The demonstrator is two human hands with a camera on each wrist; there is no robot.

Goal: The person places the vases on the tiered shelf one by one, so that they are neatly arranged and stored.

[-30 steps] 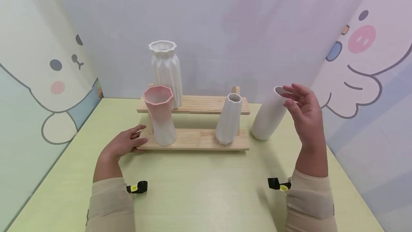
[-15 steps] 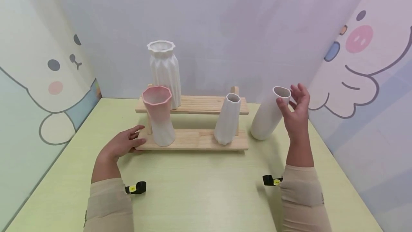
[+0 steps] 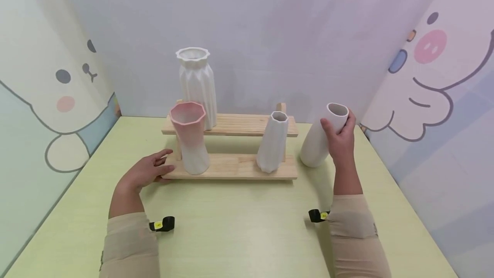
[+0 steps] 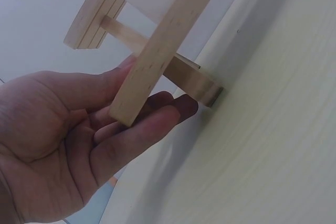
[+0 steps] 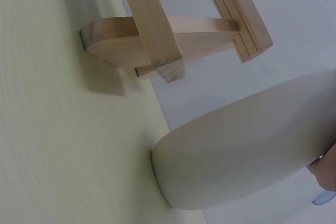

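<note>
My right hand (image 3: 341, 140) grips a smooth white vase (image 3: 317, 143) just below its rim, thumb on the near side and fingers round the far side. The vase's base stands on the table right of the two-tier wooden shelf (image 3: 231, 173). At the shelf's left end, my left hand (image 3: 148, 170) holds the lower plank (image 4: 152, 61), its thumb above and fingers beneath. On that lower tier stand a pink-and-white vase (image 3: 194, 149) at the left and a small ribbed white vase (image 3: 273, 145) at the right. A tall pleated white vase (image 3: 197, 85) occupies the upper tier's left.
The pale green table (image 3: 239, 226) stretches in front of the shelf. Behind rises a plain light wall (image 3: 247, 33), with cartoon-printed panels (image 3: 42, 76) at both sides. A black wrist camera (image 3: 317, 215) juts from each sleeve.
My right hand has come left and down from beside the white vase's mouth and now grips its upper part. The left hand and the shelf look unchanged.
</note>
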